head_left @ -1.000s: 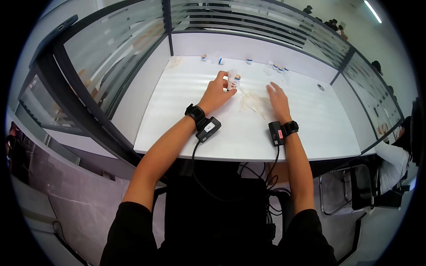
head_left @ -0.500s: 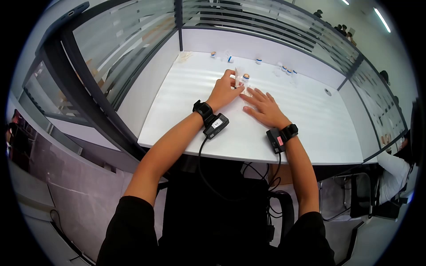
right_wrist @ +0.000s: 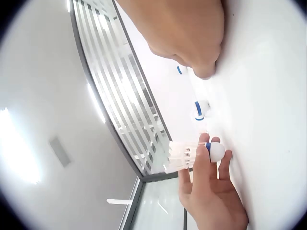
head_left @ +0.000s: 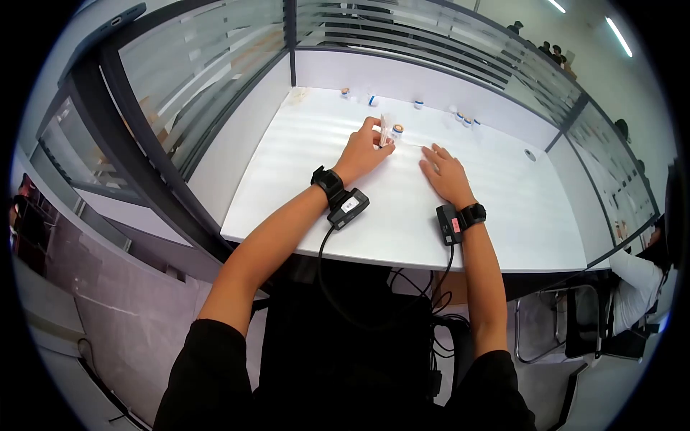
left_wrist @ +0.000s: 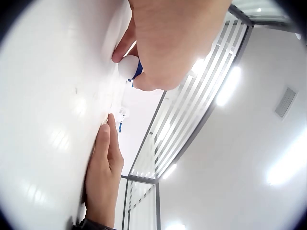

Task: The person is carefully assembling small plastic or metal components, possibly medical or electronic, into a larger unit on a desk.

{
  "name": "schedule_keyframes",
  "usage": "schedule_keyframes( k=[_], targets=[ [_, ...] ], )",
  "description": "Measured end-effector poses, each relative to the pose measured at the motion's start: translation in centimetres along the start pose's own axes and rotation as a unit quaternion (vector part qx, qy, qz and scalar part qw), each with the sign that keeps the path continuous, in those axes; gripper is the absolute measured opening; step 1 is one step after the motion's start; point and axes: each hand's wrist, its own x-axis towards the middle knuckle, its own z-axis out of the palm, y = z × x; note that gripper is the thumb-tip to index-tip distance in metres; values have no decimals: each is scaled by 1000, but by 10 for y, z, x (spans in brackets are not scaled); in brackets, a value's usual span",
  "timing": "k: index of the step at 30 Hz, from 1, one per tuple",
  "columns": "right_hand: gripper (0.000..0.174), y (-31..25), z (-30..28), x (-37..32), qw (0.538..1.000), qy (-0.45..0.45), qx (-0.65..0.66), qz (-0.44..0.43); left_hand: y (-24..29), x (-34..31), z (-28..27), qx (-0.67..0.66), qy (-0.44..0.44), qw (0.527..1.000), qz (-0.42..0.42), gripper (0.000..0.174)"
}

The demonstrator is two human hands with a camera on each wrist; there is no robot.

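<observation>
My left hand (head_left: 361, 152) grips a shuttlecock (right_wrist: 184, 155) near its cork, which is white with a blue band; in the right wrist view its pale skirt points away from the table. Next to that hand in the head view is a small blue-banded piece with a brownish round top (head_left: 397, 130). To the right, my right hand (head_left: 447, 176) rests on the white tabletop (head_left: 316, 219) with fingers extended and the palm down. Its fingertips (left_wrist: 105, 127) are at a few pale, thin bits by the surface, mostly hidden by the hand.
Along the back panel sit several blue-banded shuttlecock pieces (head_left: 418, 104), with more (head_left: 463, 118) grouped at the back right. Pale scraps (head_left: 298, 94) lie in the back left corner. Low partitions enclose the desk, and a cable hole (head_left: 530, 154) is at right. A person (head_left: 636, 269) sits beyond.
My right hand swept left to the held shuttlecock, then drew back right. The pale thin sticks scattered between the hands no longer show there. The left hand keeps its grip.
</observation>
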Motion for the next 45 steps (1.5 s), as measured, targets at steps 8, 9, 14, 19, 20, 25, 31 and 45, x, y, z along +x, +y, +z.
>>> schedule_keyframes(
  k=[8,9,14,19,20,25,31,45],
  targets=[
    [24,10,-4,1,983,104,144,-44,3,-1,0,2,-7,1000,-7,52],
    [23,9,-6,0,985,106,127,-42,2,-1,0,5,-8,1000,-6,54],
    [23,1,-14,-1,990,115,76,-38,3,0,-1,6,-17,1000,-7,54],
    [25,-7,-15,-1,973,158,158,-52,-2,0,0,12,-17,1000,-2,52],
    [25,-8,-16,-1,970,166,168,-57,-1,1,0,11,-19,1000,0,52],
    [23,-26,-28,-3,968,154,197,-8,3,-2,-1,-2,-21,1000,-2,52],
    [22,-19,-21,0,961,155,225,-39,2,-1,-1,-1,-28,1000,9,52],
    [23,-25,-24,-2,976,114,187,-17,6,-2,0,3,-37,999,10,51]
  ],
)
